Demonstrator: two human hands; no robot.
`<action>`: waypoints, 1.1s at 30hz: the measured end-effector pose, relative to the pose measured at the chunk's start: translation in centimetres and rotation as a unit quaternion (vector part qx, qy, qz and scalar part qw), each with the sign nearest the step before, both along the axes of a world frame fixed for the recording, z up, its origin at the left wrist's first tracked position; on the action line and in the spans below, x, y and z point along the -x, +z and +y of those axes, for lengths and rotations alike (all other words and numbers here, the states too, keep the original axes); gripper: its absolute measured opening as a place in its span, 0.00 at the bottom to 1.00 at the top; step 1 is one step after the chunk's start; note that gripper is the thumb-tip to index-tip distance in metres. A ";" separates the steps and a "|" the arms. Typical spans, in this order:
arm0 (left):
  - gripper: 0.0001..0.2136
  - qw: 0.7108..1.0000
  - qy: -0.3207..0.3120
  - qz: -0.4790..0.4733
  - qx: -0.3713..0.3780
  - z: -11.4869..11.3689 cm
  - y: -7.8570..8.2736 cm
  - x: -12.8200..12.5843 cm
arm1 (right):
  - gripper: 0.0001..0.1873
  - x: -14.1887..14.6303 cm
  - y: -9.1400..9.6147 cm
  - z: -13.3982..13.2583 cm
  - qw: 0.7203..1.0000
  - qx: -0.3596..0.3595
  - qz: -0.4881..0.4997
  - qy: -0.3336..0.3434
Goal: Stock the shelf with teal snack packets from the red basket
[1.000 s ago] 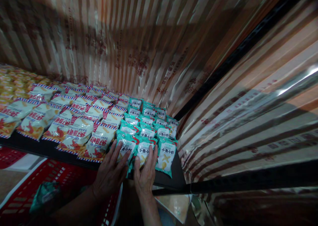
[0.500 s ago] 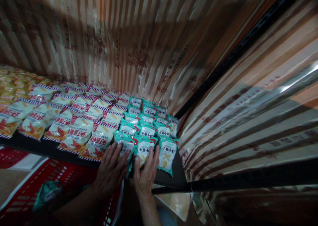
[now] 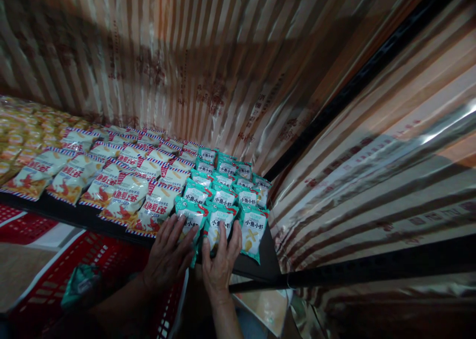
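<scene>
Teal-and-white snack bags stand in rows at the right end of a dark shelf (image 3: 268,269). My left hand (image 3: 168,252) lies with fingers stretched over the lower part of the front-left teal bag (image 3: 192,215). Against the front-middle teal bag (image 3: 214,223), my right hand (image 3: 222,259) rests with its fingers apart. Beside it is the front-right teal bag (image 3: 253,232), which I see whole. White-and-red snack bags (image 3: 154,205) with striped edges fill the rows to the left of my left hand.
Yellow packets (image 3: 26,125) cover the far left of the shelf. Below it is a red basket (image 3: 48,279) holding a teal bag (image 3: 80,284). Striped plastic sheeting (image 3: 208,56) hangs behind and to the right, with a black metal post (image 3: 308,143) at the corner.
The view has shifted slightly, so the bags appear a little further right. Both hands stay on the front teal bags, and the right hand's fingers look slightly more bent.
</scene>
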State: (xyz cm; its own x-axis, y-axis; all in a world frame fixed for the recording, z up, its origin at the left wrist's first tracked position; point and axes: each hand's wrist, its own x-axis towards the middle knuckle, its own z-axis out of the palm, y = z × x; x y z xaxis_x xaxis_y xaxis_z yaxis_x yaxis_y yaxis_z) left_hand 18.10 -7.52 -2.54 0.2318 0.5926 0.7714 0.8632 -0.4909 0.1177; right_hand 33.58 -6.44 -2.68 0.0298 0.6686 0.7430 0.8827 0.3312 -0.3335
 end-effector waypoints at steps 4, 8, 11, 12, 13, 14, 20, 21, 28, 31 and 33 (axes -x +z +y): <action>0.32 1.000 0.008 -0.010 0.007 -0.2 -0.1 0.4 | 0.27 0.2 0.4 -0.5 1.000 -0.016 -0.007 0.004; 0.31 1.000 0.013 -0.009 0.015 -0.4 -0.3 1.1 | 0.27 1.2 1.2 -1.5 0.998 -0.031 -0.020 0.053; 0.30 1.000 0.017 0.004 0.021 -0.5 -0.4 2.0 | 0.27 2.7 1.3 -2.5 0.994 -0.026 -0.034 0.097; 0.30 1.000 0.019 0.005 0.022 -0.6 -0.4 2.3 | 0.27 3.3 1.2 -2.9 0.993 -0.023 -0.034 0.113; 0.30 1.000 0.021 0.004 0.022 -0.7 -0.4 2.7 | 0.27 3.9 1.0 -3.4 0.991 -0.019 -0.031 0.131; 0.29 0.999 0.024 0.002 0.027 -0.9 -0.5 3.1 | 0.28 4.5 0.7 -3.9 0.988 -0.015 -0.025 0.151; 0.24 0.995 -0.030 -0.011 0.090 -3.8 -1.9 5.6 | 0.29 7.0 -1.1 -7.3 0.966 0.055 -0.039 0.250; 0.24 0.994 -0.039 -0.019 0.105 -4.6 -2.5 5.9 | 0.29 7.3 -1.4 -7.8 0.961 0.068 -0.042 0.266; 0.23 0.989 0.025 0.019 0.147 -9.4 -7.9 6.9 | 0.35 7.7 -5.9 -8.9 0.915 0.219 -0.064 0.333; 0.18 0.972 0.005 0.072 0.222 -9.7 -9.2 8.0 | 0.33 7.4 -8.0 -8.9 0.902 0.299 -0.098 0.294; 0.15 0.962 0.044 0.081 0.257 -9.4 -9.9 9.3 | 0.26 7.3 -8.9 -8.9 0.879 0.364 -0.134 0.276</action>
State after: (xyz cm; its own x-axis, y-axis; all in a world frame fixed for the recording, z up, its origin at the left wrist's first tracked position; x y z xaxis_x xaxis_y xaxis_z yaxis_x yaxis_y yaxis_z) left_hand 8.80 -16.90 -12.49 0.2562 0.9090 0.3287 0.9263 -0.3281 0.1854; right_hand 26.29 -15.32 -11.60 -0.5595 0.8278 0.0426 0.7339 0.5186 -0.4387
